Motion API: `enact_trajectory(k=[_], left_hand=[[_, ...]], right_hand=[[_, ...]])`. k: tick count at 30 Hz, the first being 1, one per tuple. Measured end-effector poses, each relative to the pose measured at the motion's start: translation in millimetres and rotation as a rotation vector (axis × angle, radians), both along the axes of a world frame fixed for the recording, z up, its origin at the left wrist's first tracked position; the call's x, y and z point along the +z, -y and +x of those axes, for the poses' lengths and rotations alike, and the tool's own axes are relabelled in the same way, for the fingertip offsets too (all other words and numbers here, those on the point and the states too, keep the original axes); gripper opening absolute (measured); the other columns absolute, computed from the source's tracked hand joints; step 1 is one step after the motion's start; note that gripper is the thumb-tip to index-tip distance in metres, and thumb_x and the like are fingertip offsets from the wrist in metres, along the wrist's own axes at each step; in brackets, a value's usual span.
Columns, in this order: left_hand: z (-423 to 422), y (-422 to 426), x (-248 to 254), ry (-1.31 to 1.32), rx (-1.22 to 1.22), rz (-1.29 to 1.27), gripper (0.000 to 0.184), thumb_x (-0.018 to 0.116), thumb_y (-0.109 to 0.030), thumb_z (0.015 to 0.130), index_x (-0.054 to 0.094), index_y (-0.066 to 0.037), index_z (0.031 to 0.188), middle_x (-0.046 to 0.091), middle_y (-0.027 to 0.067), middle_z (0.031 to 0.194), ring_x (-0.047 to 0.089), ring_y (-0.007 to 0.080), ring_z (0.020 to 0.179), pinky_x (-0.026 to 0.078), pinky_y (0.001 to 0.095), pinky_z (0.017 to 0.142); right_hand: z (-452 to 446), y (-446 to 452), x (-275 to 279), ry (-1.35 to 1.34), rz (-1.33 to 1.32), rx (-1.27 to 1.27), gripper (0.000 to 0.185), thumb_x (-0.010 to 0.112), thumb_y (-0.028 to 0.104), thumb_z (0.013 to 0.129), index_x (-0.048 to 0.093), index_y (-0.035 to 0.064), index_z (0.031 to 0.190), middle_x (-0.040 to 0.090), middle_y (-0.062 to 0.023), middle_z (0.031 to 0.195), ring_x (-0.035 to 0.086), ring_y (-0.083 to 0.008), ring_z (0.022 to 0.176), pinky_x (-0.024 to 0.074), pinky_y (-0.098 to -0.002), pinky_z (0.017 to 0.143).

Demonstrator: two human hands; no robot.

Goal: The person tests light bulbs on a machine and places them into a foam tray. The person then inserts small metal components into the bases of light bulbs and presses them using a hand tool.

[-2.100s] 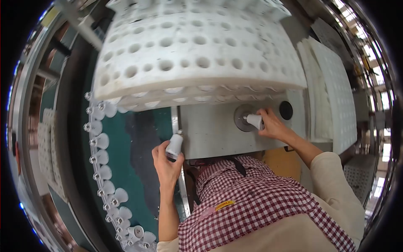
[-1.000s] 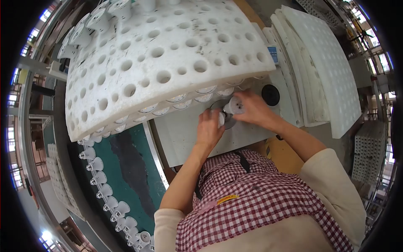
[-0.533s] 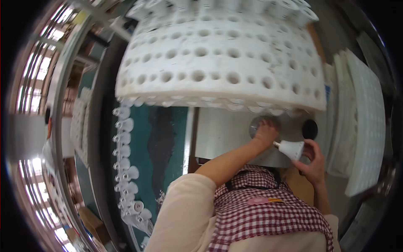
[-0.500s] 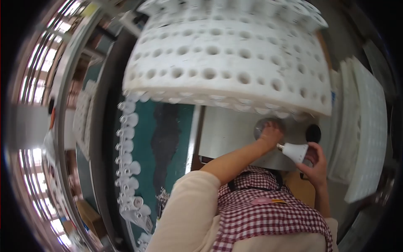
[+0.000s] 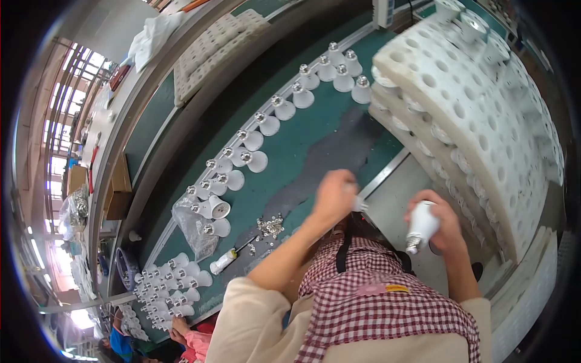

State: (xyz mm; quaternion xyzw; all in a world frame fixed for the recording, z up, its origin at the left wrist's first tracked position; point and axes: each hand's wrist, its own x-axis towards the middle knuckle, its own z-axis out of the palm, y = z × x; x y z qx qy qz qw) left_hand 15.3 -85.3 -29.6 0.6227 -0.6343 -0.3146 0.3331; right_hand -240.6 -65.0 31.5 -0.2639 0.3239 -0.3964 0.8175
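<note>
The right hand (image 5: 446,227) has its grip closed round the wide body of one white LED bulb (image 5: 423,225), screw cap tilted down above the grey worktop (image 5: 387,202) edge, and the smooth housing could slip and fall if the fingers loosen. The blurred left hand (image 5: 334,196) has one white piece (image 5: 360,204) at its fingers, how tightly I cannot tell; a low sweep over the green desk (image 5: 284,175) could topple the standing bulbs (image 5: 282,109). I count roughly nineteen along the rail, one screwdriver (image 5: 224,261) and one pile of metal bits (image 5: 270,225).
</note>
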Motion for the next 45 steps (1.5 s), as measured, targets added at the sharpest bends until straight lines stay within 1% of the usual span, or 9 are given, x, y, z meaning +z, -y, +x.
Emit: enact_trajectory(k=[3, 5, 8, 13, 19, 28, 35, 40, 45], left_hand=[[100, -9, 15, -0.086, 0.391, 0.162, 0.045, 0.056, -0.005, 0.071, 0.048, -0.004, 0.115, 0.057, 0.0158, 0.089, 0.057, 0.027, 0.084, 0.046, 0.0374, 0.075], [159, -12, -13, 0.092, 0.56, -0.002, 0.059, 0.06, -0.009, 0.069, 0.041, -0.006, 0.125, 0.057, 0.0164, 0.088, 0.057, 0.0269, 0.082, 0.046, 0.0371, 0.072], [203, 2, -26, 0.007, 0.669, 0.173, 0.067, 0.064, -0.016, 0.07, 0.036, -0.006, 0.13, 0.057, 0.018, 0.089, 0.057, 0.0286, 0.081, 0.046, 0.0376, 0.071], [218, 26, -49, 0.112, 0.493, 0.192, 0.061, 0.066, -0.026, 0.073, 0.044, -0.011, 0.127, 0.054, 0.0209, 0.095, 0.056, 0.0353, 0.08, 0.046, 0.0413, 0.073], [161, 26, 0, 0.61, 0.245, -0.014, 0.039, 0.065, -0.022, 0.072, 0.058, -0.022, 0.11, 0.049, 0.0174, 0.102, 0.053, 0.0325, 0.08, 0.041, 0.0426, 0.069], [138, 30, -9, 0.852, 0.051, -0.061, 0.03, 0.061, -0.017, 0.072, 0.061, -0.022, 0.101, 0.047, 0.021, 0.115, 0.05, 0.0287, 0.076, 0.036, 0.0371, 0.066], [156, 40, 5, 0.646, 0.152, 0.151, 0.037, 0.068, -0.021, 0.069, 0.058, -0.012, 0.103, 0.059, 0.0148, 0.094, 0.055, 0.0333, 0.082, 0.041, 0.0436, 0.069], [177, 41, 1, 0.573, 0.179, 0.231, 0.027, 0.07, -0.024, 0.068, 0.055, -0.008, 0.084, 0.061, 0.014, 0.083, 0.057, 0.0338, 0.077, 0.043, 0.0441, 0.065], [194, 19, 4, 0.346, 0.189, 0.393, 0.024, 0.071, -0.022, 0.067, 0.054, -0.006, 0.074, 0.059, 0.0155, 0.079, 0.057, 0.0333, 0.076, 0.044, 0.0411, 0.066]], right_hand=[[70, 41, 4, -0.297, -0.183, 0.246, 0.019, 0.053, 0.013, 0.081, 0.058, -0.0025, 0.092, 0.061, -0.0105, 0.087, 0.059, -0.0168, 0.081, 0.0481, -0.0296, 0.072], [110, 71, -2, -0.426, -0.32, 0.311, 0.019, 0.057, 0.015, 0.082, 0.061, -0.0023, 0.091, 0.062, -0.0093, 0.087, 0.058, -0.0132, 0.08, 0.0469, -0.028, 0.071], [167, 126, -29, -0.492, -0.365, 0.272, 0.029, 0.061, 0.018, 0.081, 0.058, -0.0008, 0.102, 0.064, -0.0085, 0.09, 0.059, -0.0138, 0.081, 0.047, -0.0294, 0.072], [261, 210, -41, -1.127, -0.935, 0.167, 0.044, 0.064, 0.022, 0.073, 0.054, 0.0144, 0.115, 0.062, -0.0128, 0.097, 0.061, -0.0285, 0.085, 0.0475, -0.0401, 0.074], [329, 253, -59, -1.698, -1.402, 0.383, 0.031, 0.064, 0.021, 0.074, 0.057, 0.0163, 0.104, 0.06, -0.0079, 0.093, 0.058, -0.029, 0.09, 0.0448, -0.0406, 0.073], [255, 204, -78, -1.43, -2.025, 0.256, 0.02, 0.062, 0.013, 0.067, 0.058, 0.0172, 0.086, 0.052, -0.0031, 0.076, 0.051, -0.0223, 0.073, 0.0363, -0.0349, 0.062], [272, 202, -72, -1.427, -1.747, 0.253, 0.014, 0.059, 0.014, 0.074, 0.059, 0.0157, 0.087, 0.053, -0.0019, 0.086, 0.053, -0.0222, 0.08, 0.039, -0.0357, 0.068], [296, 221, -71, -1.461, -2.019, 0.47, 0.019, 0.064, 0.019, 0.071, 0.058, 0.0161, 0.088, 0.054, -0.0023, 0.088, 0.055, -0.0226, 0.082, 0.0395, -0.0367, 0.069], [254, 216, -48, -1.457, -1.866, 0.409, 0.016, 0.064, 0.018, 0.072, 0.059, 0.0149, 0.087, 0.055, -0.0068, 0.093, 0.056, -0.0255, 0.082, 0.0417, -0.0387, 0.071]])
